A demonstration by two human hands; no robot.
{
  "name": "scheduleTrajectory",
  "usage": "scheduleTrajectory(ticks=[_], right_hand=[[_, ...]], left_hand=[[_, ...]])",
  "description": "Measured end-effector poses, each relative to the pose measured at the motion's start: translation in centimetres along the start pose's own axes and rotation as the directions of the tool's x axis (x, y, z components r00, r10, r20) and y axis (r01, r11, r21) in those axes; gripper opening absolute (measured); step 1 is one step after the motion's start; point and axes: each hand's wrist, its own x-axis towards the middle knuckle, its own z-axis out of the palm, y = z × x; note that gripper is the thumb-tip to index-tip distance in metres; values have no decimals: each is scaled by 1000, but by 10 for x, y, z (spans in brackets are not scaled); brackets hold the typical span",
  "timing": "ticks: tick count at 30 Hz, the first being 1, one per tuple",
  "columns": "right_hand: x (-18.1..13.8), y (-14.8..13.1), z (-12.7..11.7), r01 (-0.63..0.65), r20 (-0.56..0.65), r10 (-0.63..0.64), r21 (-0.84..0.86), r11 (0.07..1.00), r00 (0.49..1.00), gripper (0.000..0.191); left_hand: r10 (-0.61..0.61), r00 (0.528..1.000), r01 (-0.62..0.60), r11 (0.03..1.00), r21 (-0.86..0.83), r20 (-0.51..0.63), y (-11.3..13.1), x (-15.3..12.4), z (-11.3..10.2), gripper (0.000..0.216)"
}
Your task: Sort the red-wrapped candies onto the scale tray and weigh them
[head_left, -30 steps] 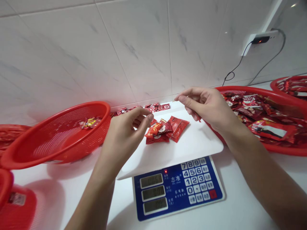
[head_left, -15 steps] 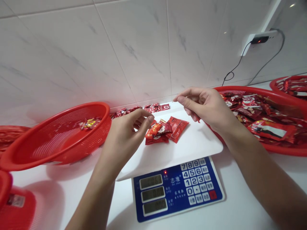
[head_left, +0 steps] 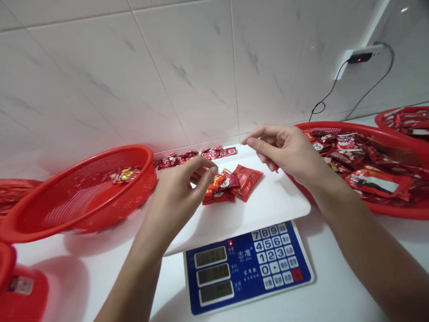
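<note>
My left hand point(head_left: 182, 192) hovers over the left part of the white scale pan point(head_left: 268, 210), its fingers loosely curled with a gap inside and nothing visible in them. Its thumb tip is close to a small pile of red wrapped candies point(head_left: 223, 185) on the pan. A flat red packet point(head_left: 248, 181) lies at the pile's right. Above the pan's right side, my right hand point(head_left: 284, 150) has bent fingers, and a small red edge shows beneath them; the rest of that item is hidden. The blue scale panel point(head_left: 248, 268) faces me, its display digits hard to read.
A red basket point(head_left: 335, 127) full of wrapped candies stands at right, another point(head_left: 385, 118) behind it. At left a red colander point(head_left: 83, 219) holds a few candies. More candies point(head_left: 217, 152) lie along the wall behind the pan. A plug point(head_left: 360, 58) with a cable sits in the wall.
My left hand has shifted slightly right and down, nearer the candy pile. The right hand stays almost in place. The view has tilted a little.
</note>
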Motion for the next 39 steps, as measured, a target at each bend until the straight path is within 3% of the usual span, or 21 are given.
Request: scheduleTrajectory(ticks=[3,5,8,10,12,15,17,19,21,25,27,31,34,39], right_hand=[[1,2,-12,-55,-15,53,-232,971,998,21],[2,5,-20,-72,-1,79,-445,893,997,24],[2,8,-26,-45,117,168,-676,735,979,37],[3,11,-24,-22,214,260,-733,680,942,45],[2,14,-17,-1,298,324,-734,679,898,46],[1,18,-2,33,385,308,-669,742,870,28],[0,20,7,51,397,262,-626,778,879,16],[0,21,13,72,402,214,-588,805,890,9],[1,20,12,70,424,205,-549,833,882,11],[4,13,-4,-19,493,320,-521,853,809,27],[5,10,-13,-46,433,328,-545,837,840,38],[5,10,-20,-30,263,212,-561,827,941,44],[3,10,-20,-24,224,188,-579,815,956,43],[1,6,-19,-13,261,220,-617,787,940,46]], left_hand=[[61,997,-61,998,3,43,5,-4,3,16],[133,991,-134,990,52,27,5,-6,1,19],[180,983,-183,973,140,33,-8,-1,-4,55],[148,974,-172,976,134,173,-25,8,-3,93],[89,927,-128,988,83,366,-41,21,5,128],[112,847,-107,993,-40,520,-54,35,25,142],[160,820,-142,987,-76,549,-51,38,39,138],[192,830,-189,980,-59,523,-43,36,48,123],[211,850,-221,975,-36,484,-37,33,52,102],[208,881,-223,975,-15,424,-33,28,52,71],[196,901,-213,977,1,388,-33,25,52,54],[204,922,-221,975,14,329,-27,18,54,38],[260,921,-283,958,41,289,-24,13,56,33],[359,895,-375,927,11,266,-25,13,54,36]])
